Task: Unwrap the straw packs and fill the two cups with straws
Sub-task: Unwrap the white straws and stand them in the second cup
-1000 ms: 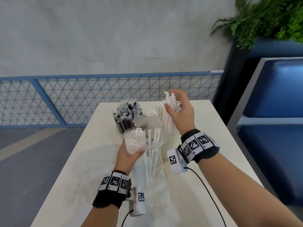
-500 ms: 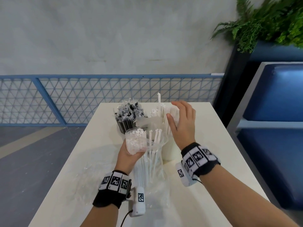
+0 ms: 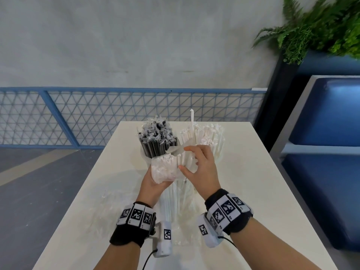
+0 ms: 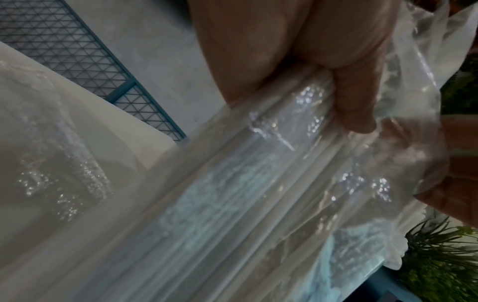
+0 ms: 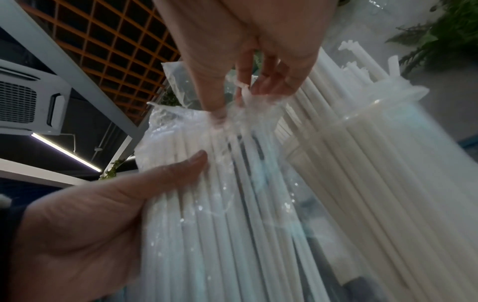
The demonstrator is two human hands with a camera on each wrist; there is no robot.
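Note:
My left hand (image 3: pixel 153 184) grips a clear plastic pack of white straws (image 3: pixel 165 168), held upright over the table. Its fingers (image 4: pixel 344 81) wrap the crinkled pack (image 4: pixel 258 183) from behind. My right hand (image 3: pixel 185 157) is at the pack's open top, fingers curled over the straw tips and thumb against the bundle. In the right wrist view this hand (image 5: pixel 209 137) pinches the straws (image 5: pixel 207 204). Behind stand two clear cups: one with black wrapped straws (image 3: pixel 157 141), one with white straws (image 3: pixel 208 141), also close at right in the right wrist view (image 5: pixel 375 143).
Loose clear wrap (image 3: pixel 111 199) lies on the white table (image 3: pixel 253 191) left of my hands. One white straw (image 3: pixel 192 121) sticks up above the others. A blue mesh railing (image 3: pixel 78 117) is beyond the table, a blue bench (image 3: pixel 327 143) to the right.
My right hand left the white-straw cup and came down and back to the top of the pack. The left hand kept the pack still.

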